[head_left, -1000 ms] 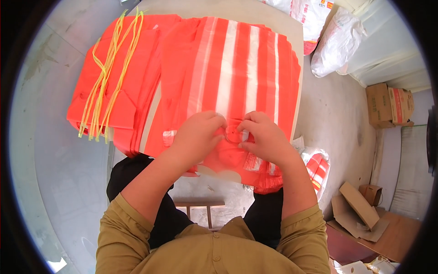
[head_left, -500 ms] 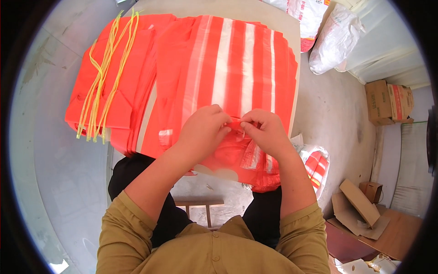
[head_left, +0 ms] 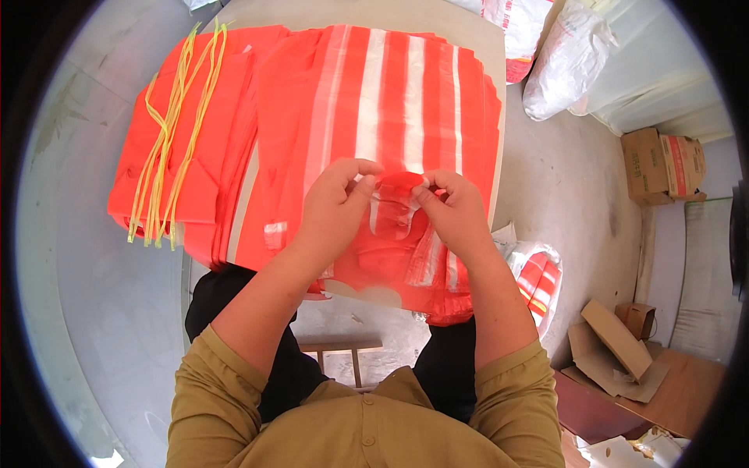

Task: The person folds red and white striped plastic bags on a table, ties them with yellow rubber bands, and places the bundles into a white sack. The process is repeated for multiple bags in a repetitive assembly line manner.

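Head view showed both hands raised just over the near end of a stack of orange-and-white striped plastic bags lying on the desk. Left hand and right hand were close together, each pinching one side of the handle of the top bag between thumb and fingers, the thin film stretched between them. Bag mouth looked only just parted, not opened out; body of that bag lay flat on the stack beyond the hands. Judged early in the handling of this bag: handle gripped, the rest not lifted. Left of the hands, a second pile of plain orange bags with yellow strings laid across it, untouched. Right of the hands, on the floor, another striped bundle, cardboard boxes farther off.
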A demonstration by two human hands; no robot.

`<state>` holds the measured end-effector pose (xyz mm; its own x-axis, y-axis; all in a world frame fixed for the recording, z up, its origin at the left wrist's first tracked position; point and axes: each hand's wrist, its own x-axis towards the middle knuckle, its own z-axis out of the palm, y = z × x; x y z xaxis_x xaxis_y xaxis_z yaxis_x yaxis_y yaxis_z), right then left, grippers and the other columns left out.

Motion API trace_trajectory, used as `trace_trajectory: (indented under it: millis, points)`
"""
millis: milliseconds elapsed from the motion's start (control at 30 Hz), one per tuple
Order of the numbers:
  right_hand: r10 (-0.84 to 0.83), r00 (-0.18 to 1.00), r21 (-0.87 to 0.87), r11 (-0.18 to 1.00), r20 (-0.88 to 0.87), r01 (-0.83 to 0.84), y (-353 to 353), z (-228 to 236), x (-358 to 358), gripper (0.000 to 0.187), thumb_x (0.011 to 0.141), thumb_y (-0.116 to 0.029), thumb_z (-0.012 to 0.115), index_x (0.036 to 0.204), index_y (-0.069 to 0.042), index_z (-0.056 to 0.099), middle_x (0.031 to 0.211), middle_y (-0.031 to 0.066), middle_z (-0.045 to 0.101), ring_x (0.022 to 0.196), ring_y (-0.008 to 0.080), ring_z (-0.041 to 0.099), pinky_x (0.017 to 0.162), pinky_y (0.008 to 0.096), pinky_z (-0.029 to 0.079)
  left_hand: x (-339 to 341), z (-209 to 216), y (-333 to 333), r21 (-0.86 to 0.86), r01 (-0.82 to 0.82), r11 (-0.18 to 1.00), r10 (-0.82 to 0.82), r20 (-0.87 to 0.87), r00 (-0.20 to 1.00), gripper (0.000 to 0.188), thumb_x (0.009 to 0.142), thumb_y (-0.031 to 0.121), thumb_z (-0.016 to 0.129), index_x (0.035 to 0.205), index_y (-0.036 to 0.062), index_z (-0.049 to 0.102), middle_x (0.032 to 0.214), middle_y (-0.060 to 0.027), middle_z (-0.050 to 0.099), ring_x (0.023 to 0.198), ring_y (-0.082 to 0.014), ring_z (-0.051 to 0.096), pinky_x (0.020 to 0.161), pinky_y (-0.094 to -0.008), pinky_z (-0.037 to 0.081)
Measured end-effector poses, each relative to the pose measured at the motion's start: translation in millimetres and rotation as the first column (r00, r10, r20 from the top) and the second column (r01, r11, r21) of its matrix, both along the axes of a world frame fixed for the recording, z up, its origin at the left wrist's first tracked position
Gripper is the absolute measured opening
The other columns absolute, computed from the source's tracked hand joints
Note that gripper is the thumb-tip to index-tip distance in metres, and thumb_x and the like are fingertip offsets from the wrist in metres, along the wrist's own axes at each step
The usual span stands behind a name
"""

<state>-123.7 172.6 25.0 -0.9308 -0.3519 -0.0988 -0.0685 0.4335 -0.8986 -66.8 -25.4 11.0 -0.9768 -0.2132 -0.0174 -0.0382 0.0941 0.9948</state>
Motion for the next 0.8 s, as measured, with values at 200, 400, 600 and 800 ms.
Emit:
trace_trajectory:
  millis: [200, 400, 600, 800]
  points:
    - [0.015, 0.999, 0.012, 1.0, 0.043, -0.015, -1.6, 11.9, -1.0, 0.014, 0.092, -0.009, 0.073, 0.102, 0.0, 0.071, 0.091, 0.0071, 0.069, 0.083, 0.0162, 0.065, 0.075, 0.0307, 0.052, 0.5, -1.0, -1.4, -0.096, 0.06, 0.994, -0.056, 0.041, 0.998, 0.018, 0.094, 0.0, 0.069, 0.112, 0.0038, 0.067, 0.102, 0.0001, 0.064, 0.078, -0.0059, 0.055, 0.07, -0.0233, 0.048]
    - [0.065, 0.933, 0.121, 0.992, -0.355, -0.023, -11.1, -2.4, 2.1, 0.025, 0.086, -0.007, 0.077, 0.109, 0.001, 0.072, 0.087, 0.0088, 0.067, 0.082, 0.0196, 0.068, 0.074, 0.0322, 0.053, -4.2, -2.4, -5.5, -0.152, 0.076, 0.985, -0.075, 0.013, 0.997, 0.019, 0.095, 0.002, 0.069, 0.114, 0.0038, 0.068, 0.108, -0.0017, 0.064, 0.082, -0.0073, 0.056, 0.071, -0.0248, 0.049]
    - [-0.089, 0.98, -0.231, 0.964, 0.177, 0.13, -15.4, 4.5, -3.2, 0.023, 0.09, -0.007, 0.076, 0.112, -0.001, 0.074, 0.085, 0.0015, 0.068, 0.075, 0.0086, 0.064, 0.067, 0.0255, 0.05, -7.9, 6.3, -43.7, -0.08, -0.263, 0.961, 0.257, -0.078, 0.963, 0.027, 0.107, 0.022, 0.056, 0.127, 0.0052, 0.064, 0.126, -0.0034, 0.061, 0.11, -0.0116, 0.055, 0.096, -0.0293, 0.045]
    - [-0.105, 0.96, -0.337, 0.922, 0.262, 0.192, -20.3, 6.4, -3.6, 0.019, 0.093, -0.007, 0.073, 0.111, -0.001, 0.075, 0.085, -0.0006, 0.07, 0.076, 0.0067, 0.063, 0.067, 0.0249, 0.049, -3.5, 13.0, -56.6, 0.351, -0.285, 0.892, 0.225, 0.203, 0.953, 0.039, 0.112, 0.031, 0.045, 0.138, 0.0041, 0.057, 0.136, -0.006, 0.057, 0.125, -0.0159, 0.052, 0.11, -0.0304, 0.038]
